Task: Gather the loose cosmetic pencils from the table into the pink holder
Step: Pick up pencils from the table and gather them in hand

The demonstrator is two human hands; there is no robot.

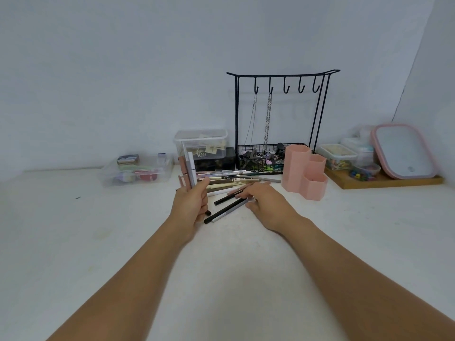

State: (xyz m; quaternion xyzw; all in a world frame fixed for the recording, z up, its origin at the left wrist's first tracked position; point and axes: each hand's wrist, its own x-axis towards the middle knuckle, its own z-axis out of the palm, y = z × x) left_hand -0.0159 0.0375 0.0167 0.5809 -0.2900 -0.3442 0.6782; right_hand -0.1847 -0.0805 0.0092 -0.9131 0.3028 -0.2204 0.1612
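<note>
Head view shows the task barely begun: the left hand (190,205) grips a few upright pencils (190,169), the right hand (262,201) lies flat-fingered on the loose pile (231,184) mid-table, and the pink holder (305,172), toward the back edge, looks empty, though its cups are only partly visible.

Loose cosmetic pencils (231,183) lie piled flat, left of the upright pink holder (304,172); several more (189,168) stand bunched upright, far left.
</note>
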